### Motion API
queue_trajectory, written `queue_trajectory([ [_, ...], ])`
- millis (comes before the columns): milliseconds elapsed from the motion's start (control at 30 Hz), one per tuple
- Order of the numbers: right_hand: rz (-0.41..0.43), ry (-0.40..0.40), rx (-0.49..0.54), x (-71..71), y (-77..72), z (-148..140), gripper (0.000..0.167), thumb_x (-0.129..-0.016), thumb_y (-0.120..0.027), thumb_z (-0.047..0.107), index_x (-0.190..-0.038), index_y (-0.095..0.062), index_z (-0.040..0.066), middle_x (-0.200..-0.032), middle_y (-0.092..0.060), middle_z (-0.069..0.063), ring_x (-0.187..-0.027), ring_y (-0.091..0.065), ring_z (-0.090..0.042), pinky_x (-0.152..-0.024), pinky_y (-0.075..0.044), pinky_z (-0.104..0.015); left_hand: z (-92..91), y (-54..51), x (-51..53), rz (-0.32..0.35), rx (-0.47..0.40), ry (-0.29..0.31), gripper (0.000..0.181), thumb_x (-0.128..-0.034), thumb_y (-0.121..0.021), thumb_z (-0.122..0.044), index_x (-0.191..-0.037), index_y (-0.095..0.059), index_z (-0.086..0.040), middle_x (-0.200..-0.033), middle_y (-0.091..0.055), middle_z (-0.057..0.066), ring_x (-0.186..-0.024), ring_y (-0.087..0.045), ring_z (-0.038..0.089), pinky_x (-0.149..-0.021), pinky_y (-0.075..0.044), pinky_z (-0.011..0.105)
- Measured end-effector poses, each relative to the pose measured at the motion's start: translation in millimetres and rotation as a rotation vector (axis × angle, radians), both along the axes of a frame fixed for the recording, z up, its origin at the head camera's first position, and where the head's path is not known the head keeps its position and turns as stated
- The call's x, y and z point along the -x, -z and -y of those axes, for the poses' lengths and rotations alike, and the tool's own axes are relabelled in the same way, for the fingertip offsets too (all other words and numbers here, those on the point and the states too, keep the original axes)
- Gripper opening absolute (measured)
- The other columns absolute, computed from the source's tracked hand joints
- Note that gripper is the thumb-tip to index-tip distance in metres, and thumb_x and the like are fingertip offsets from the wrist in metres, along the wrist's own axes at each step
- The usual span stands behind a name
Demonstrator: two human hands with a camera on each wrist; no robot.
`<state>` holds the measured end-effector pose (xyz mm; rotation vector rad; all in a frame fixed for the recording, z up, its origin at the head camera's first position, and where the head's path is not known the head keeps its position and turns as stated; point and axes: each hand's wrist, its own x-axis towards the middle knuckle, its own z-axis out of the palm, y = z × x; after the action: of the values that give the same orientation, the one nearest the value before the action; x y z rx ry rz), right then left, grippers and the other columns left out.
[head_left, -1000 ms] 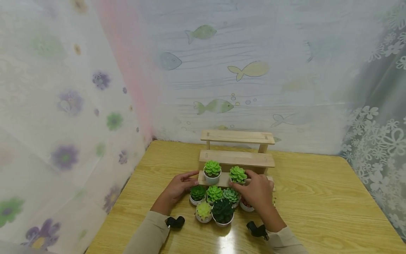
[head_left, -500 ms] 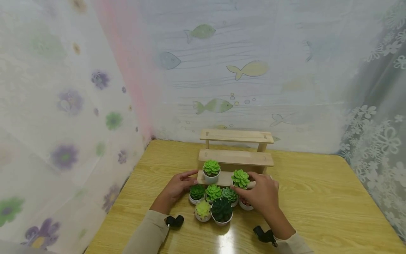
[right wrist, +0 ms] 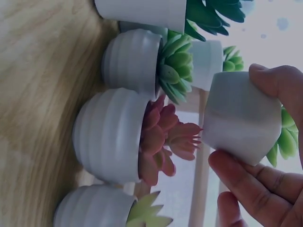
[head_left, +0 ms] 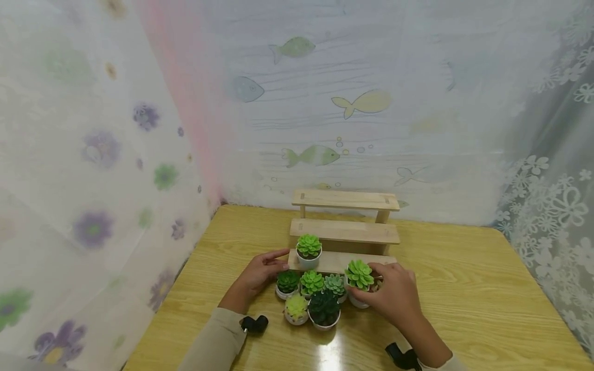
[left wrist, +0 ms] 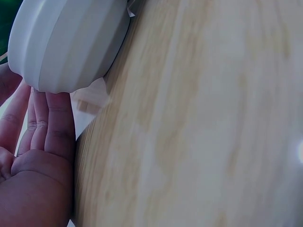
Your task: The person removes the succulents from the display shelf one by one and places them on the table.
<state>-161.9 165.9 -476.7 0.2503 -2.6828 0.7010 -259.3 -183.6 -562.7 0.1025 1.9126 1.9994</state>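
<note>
My right hand point(head_left: 395, 291) pinches a bright green potted succulent point(head_left: 359, 274) between thumb and fingers. In the right wrist view its smooth white pot point(right wrist: 242, 116) is held up off the table, close to a red succulent point(right wrist: 163, 142) in a ribbed white pot. Beside the left end of the lowest shelf of a wooden plant stand point(head_left: 341, 262) is my left hand point(head_left: 260, 269), its fingers fairly straight and its fingertips at the shelf's end. Another bright green succulent point(head_left: 308, 247) stands on that lowest shelf, towards the left.
In front of the stand several potted succulents cluster on the table, among them a large dark green one point(head_left: 324, 308) and a yellow-green one point(head_left: 296, 307). The middle shelf point(head_left: 343, 230) and top shelf point(head_left: 345, 199) rise behind. A patterned curtain point(head_left: 301, 118) hangs at the back.
My right hand has lifted the bright green succulent off the lowest shelf's right part and brought it right and toward me, above the front pots. The left hand stays in place.
</note>
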Motion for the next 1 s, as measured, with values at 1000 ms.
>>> queue_trajectory([
  [1000, 0.225, -0.101, 0.009, -53.6, 1.0, -7.2, 0.068, -0.066, -0.095, 0.042, -0.128, -0.075, 0.021, -0.08, -0.066, 0.02, -0.076, -0.061, -0.003, -0.076, -0.05, -0.034, -0.4, 0.2, -1.1, -0.012, 0.012, -0.011, 0.056, -0.0962, -0.075, -0.012, -0.15, -0.057, -0.012, -0.111, -0.075, 0.003, -0.097, -0.071, 0.014, -0.07, -0.05, 0.026],
])
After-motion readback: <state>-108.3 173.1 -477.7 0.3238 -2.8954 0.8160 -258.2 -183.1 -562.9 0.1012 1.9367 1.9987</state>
